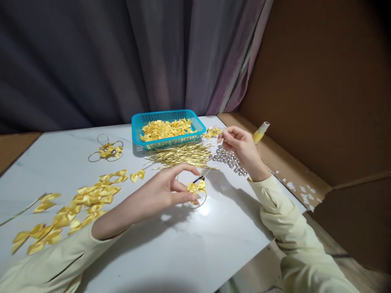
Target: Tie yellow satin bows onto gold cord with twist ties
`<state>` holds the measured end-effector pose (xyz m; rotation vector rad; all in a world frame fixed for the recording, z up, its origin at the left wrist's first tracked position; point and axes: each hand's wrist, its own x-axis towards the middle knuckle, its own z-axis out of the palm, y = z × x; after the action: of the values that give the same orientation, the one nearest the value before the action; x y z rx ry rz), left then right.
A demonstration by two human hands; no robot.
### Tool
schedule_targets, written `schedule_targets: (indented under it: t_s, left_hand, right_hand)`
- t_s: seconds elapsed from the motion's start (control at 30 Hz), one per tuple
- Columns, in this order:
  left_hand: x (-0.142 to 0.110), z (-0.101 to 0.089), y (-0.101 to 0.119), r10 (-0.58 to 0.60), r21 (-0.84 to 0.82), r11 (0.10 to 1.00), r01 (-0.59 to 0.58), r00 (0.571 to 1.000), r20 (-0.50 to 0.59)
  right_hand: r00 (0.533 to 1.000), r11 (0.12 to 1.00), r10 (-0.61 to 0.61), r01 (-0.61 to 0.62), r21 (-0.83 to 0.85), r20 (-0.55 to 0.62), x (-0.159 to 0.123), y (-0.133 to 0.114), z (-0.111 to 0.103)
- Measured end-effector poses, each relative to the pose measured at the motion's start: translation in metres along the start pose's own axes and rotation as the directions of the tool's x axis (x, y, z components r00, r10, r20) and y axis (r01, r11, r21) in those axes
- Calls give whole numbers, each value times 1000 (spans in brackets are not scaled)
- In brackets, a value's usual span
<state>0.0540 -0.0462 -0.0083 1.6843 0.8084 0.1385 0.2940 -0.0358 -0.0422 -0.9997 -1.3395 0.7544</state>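
Observation:
My left hand (166, 190) pinches a small yellow ribbon bow (196, 187) on a thin gold loop, low over the white table (195, 240). A dark clip or tip sticks up from the bow. My right hand (241, 148) is raised over a heap of silver bells (228, 159), fingers curled round a yellow tube with a white nozzle (260, 132) that points up and right. Its fingertips pinch together near the bells; whether they hold one is too small to tell.
A blue plastic basket (167, 118) full of yellow bows stands at the back. Gold twist wires (180, 156) lie before it. Loose bows (82, 203) spread over the left. A finished bow with loops (108, 150) lies back left. Brown cardboard (305, 179) walls the right.

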Motion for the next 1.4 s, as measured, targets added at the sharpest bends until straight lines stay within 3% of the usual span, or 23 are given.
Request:
schedule_targets:
  t_s: [0.1, 0.27, 0.5, 0.67, 0.83, 0.9, 1.07, 1.2, 1.3, 1.4]
  left_hand:
    - [1, -2, 0, -5, 29, 1000, 3, 998, 66]
    - [1, -2, -3, -27, 111, 994, 10, 988, 153]
    - [1, -1, -2, 46, 113, 991, -69, 981, 190]
    - [0, -6, 0, 120, 195, 971, -138, 988, 103]
    - [-1, -19, -2, 105, 114, 988, -108, 994, 30]
    - [-3, -23, -1, 136, 184, 974, -132, 991, -8]
    - [-10, -26, 5, 353, 578, 759, -301, 935, 24]
    - [-9, -24, 4, 496, 624, 672, -398, 868, 21]
    - [-7, -22, 3, 560, 558, 691, -459, 828, -12]
    - [-7, -23, 6, 476, 459, 790, -405, 879, -43]
  right_hand:
    - [998, 994, -47, 43, 103, 32, 8, -26, 4]
    - [985, 983, -136, 122, 136, 105, 13, -67, 21]
    - [975, 983, -150, 129, 127, 166, 17, -89, 42]
    - [965, 979, -168, 140, 145, 201, 13, -108, 51]
    - [940, 970, -220, 184, 157, 260, 9, -128, 56]
    - [927, 962, -245, 197, 189, 283, 10, -133, 58]
    - [915, 963, -240, 181, 201, 325, 11, -137, 66]
    - [916, 971, -214, 161, 180, 339, 11, -138, 72]
    - [901, 967, -230, 171, 188, 367, 10, -140, 76]
    - [906, 971, -225, 178, 161, 359, 11, -140, 77]
